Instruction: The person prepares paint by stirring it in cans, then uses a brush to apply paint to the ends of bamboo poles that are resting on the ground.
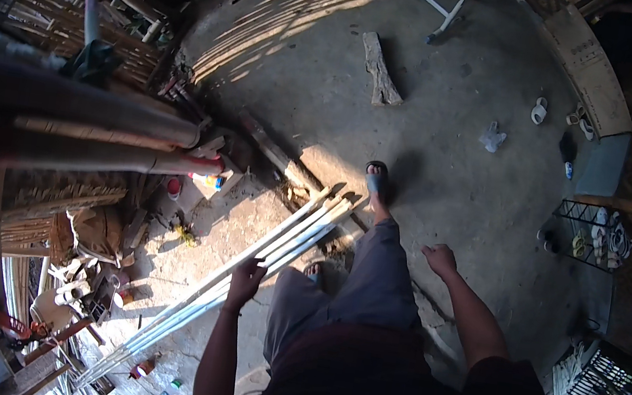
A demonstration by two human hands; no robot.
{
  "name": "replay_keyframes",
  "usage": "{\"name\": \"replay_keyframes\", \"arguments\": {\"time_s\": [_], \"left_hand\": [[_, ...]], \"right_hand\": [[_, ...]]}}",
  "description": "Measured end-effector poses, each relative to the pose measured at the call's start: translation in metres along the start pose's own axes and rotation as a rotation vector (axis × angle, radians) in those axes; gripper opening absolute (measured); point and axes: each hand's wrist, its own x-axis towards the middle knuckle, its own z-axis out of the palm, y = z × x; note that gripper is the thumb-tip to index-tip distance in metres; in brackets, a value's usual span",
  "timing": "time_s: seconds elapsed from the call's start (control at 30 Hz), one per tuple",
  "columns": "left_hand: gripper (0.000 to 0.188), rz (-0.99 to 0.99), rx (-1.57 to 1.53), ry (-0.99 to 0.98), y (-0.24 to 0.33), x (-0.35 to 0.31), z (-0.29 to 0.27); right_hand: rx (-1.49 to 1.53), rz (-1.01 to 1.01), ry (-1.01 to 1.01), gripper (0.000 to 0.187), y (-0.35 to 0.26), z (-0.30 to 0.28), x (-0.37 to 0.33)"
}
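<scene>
My left hand [245, 281] hangs over a bundle of long poles [290, 230], its fingers loosely bent and a little apart. I see no pole gripped in it; whether it touches them is hard to tell. The poles, pale and partly light blue in the sun, run slantwise from the lower left to a log [299, 176] by my forward foot. Away from them, my right hand [440, 259] is held out over the concrete floor with curled fingers and nothing visible in it.
A rough wood piece [380, 70] lies ahead on the concrete, with a plastic bag [492, 137] and a white sandal [539, 111] farther right. A shoe rack [600, 236] stands at the right. Thick horizontal poles [85, 155] and scrap wood crowd the left.
</scene>
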Motion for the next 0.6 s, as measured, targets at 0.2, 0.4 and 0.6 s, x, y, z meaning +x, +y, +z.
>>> {"name": "replay_keyframes", "arguments": {"time_s": [0.2,0.4,0.6], "left_hand": [[0.025,-0.331,-0.028,-0.091,-0.042,0.072,0.121],[0.026,-0.526,-0.157,-0.166,-0.018,0.178,0.171],[0.025,-0.617,-0.047,-0.140,-0.019,0.217,0.215]], "right_hand": [[-0.067,-0.102,-0.063,0.055,-0.114,0.012,0.291],[-0.016,-0.188,-0.020,0.060,-0.185,0.025,0.482],[-0.129,-0.176,0.155,0.098,-0.247,0.026,0.613]]}}
